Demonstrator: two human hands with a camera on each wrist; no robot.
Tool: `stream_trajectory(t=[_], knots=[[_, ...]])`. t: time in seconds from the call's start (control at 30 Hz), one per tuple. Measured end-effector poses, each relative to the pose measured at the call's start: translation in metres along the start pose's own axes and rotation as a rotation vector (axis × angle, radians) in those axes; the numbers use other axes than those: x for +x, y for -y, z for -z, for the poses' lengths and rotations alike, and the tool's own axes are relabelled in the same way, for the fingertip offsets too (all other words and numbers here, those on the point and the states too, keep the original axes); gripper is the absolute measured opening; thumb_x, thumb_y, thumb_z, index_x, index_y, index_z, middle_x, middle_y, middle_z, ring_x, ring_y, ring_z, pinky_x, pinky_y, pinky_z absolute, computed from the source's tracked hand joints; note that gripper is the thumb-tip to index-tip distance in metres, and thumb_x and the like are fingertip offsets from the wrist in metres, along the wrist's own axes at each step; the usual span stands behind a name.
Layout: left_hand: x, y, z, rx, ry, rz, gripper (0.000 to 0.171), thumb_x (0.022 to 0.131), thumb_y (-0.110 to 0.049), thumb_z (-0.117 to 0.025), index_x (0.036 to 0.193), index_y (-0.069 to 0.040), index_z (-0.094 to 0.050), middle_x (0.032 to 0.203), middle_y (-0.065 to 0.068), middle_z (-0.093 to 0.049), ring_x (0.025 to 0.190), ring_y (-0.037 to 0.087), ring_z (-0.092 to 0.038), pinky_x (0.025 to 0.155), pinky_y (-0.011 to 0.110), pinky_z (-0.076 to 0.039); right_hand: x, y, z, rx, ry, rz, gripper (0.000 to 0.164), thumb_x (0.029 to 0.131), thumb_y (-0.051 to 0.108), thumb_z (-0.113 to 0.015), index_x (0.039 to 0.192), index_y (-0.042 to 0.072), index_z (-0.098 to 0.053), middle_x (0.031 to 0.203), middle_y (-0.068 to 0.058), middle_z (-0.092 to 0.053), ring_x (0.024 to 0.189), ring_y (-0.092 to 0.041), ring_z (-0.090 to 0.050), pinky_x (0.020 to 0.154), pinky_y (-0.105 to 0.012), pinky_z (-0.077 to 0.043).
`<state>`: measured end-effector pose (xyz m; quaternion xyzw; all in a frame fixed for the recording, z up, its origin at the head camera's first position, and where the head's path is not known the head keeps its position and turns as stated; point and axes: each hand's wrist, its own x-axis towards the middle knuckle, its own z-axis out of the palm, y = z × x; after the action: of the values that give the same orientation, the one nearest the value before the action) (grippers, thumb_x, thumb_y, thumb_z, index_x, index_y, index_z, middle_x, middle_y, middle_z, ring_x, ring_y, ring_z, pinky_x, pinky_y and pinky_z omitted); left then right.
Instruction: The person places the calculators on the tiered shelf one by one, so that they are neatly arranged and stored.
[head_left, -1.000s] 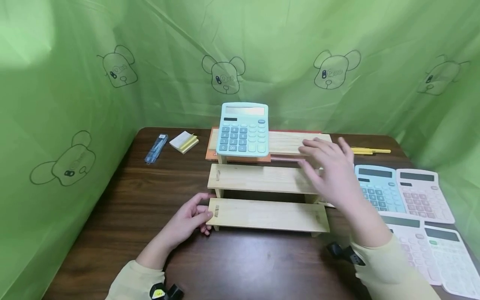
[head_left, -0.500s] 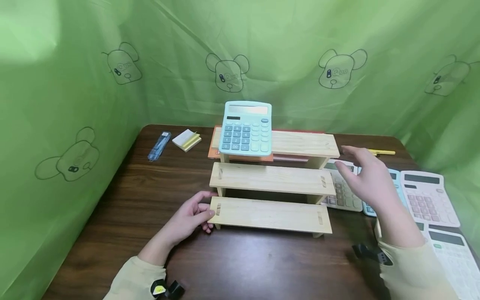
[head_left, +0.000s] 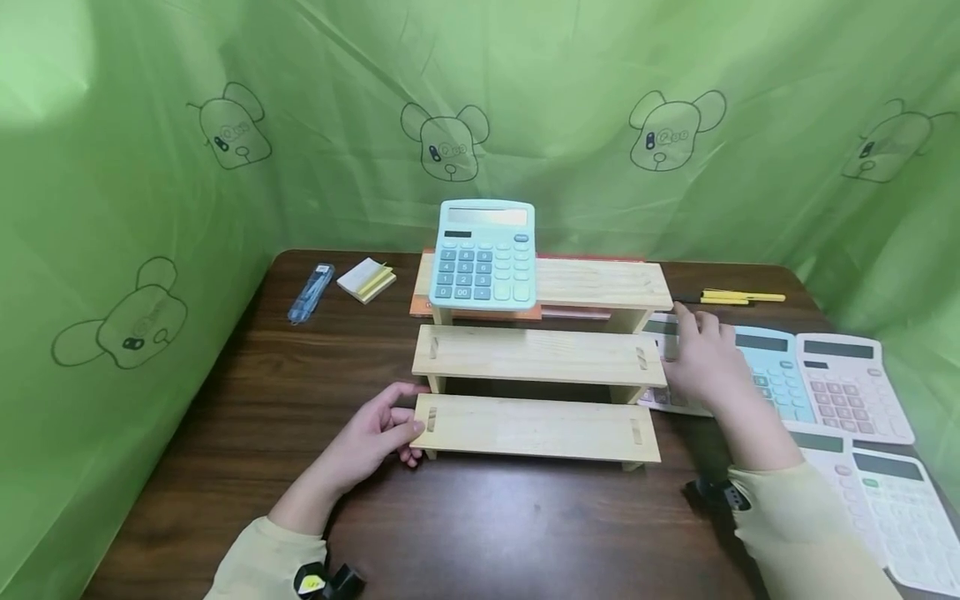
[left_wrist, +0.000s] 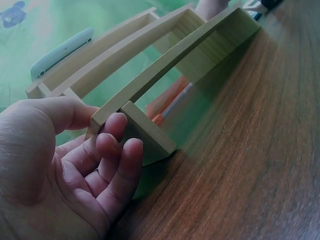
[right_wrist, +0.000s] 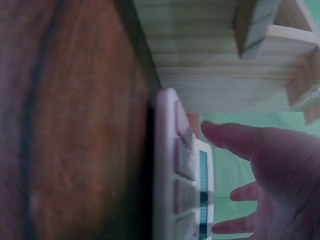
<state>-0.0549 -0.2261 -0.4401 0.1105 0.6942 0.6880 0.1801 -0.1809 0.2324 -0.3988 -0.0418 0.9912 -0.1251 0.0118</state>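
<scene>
Right hand (head_left: 707,360) lower, calculator (head_left: 662,342) lengthwise forward

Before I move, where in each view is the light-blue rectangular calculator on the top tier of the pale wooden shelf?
Head: the light-blue rectangular calculator sits just above centre, keys facing us.
Left wrist: upper left, nearly edge-on.
Right wrist: not in it.
Shared landmark: the pale wooden shelf, central in head, upper part of both wrist views.
</scene>
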Motion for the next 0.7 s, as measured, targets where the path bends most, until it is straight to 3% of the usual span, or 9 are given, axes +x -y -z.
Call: stream_trajectory(t=[0.13,0.27,0.4,0.6,0.7], knots=[[0.0,0.0,0.0,0.0,0.0,0.006,0.048,0.097,-0.011,-0.06,0.138,-0.004,-0.037,0.088,0.022,-0.067,0.064,0.028,-0.065,0.057,0.045,-0.058,-0.001,0.002,-0.006,-0.005,0.024,0.023,0.096,0.083,0.054,-0.065,0.152,0.006,-0.019,0.145,-0.036,-0.016,0.126,-0.06,-0.016,0.084,-0.077,-0.024],[0.0,0.001,0.001,0.001,-0.007,0.015,0.048,0.097,-0.013,-0.06,0.138,-0.006,-0.038,0.089,0.022,-0.067,0.064,0.028,-0.064,0.057,0.046,-0.058,-0.001,0.004,-0.009,0.007,0.032,0.04,0.108,0.073,0.059,-0.074,0.152,0.008,-0.021,0.145,-0.035,-0.014,0.126,-0.058,-0.015,0.081,-0.077,-0.021],[0.0,0.001,0.001,0.001,-0.005,0.019,0.048,0.097,-0.014,-0.06,0.138,-0.007,-0.037,0.091,0.022,-0.067,0.065,0.03,-0.065,0.058,0.047,-0.057,-0.002,0.005,-0.011,0.023,0.035,0.045,0.123,0.058,0.05,-0.088,0.152,0.01,-0.02,0.146,-0.035,-0.013,0.126,-0.058,-0.015,0.081,-0.077,-0.021],[0.0,0.003,0.001,0.001,-0.003,0.015,0.048,0.097,-0.014,-0.059,0.139,-0.006,-0.037,0.091,0.022,-0.067,0.065,0.029,-0.065,0.058,0.046,-0.058,-0.003,0.006,-0.013,0.076,0.009,0.064,0.122,0.056,0.04,-0.092,0.15,0.009,-0.021,0.146,-0.035,-0.01,0.126,-0.058,-0.013,0.079,-0.074,-0.022],[0.0,0.001,0.0,0.001,-0.001,0.013,0.048,0.097,-0.012,-0.059,0.138,-0.004,-0.036,0.091,0.023,-0.067,0.065,0.028,-0.065,0.058,0.044,-0.058,-0.003,0.005,-0.015,0.091,0.012,0.071,0.128,0.049,0.036,-0.095,0.151,0.013,-0.021,0.147,-0.035,-0.006,0.127,-0.06,-0.01,0.079,-0.075,-0.022]])
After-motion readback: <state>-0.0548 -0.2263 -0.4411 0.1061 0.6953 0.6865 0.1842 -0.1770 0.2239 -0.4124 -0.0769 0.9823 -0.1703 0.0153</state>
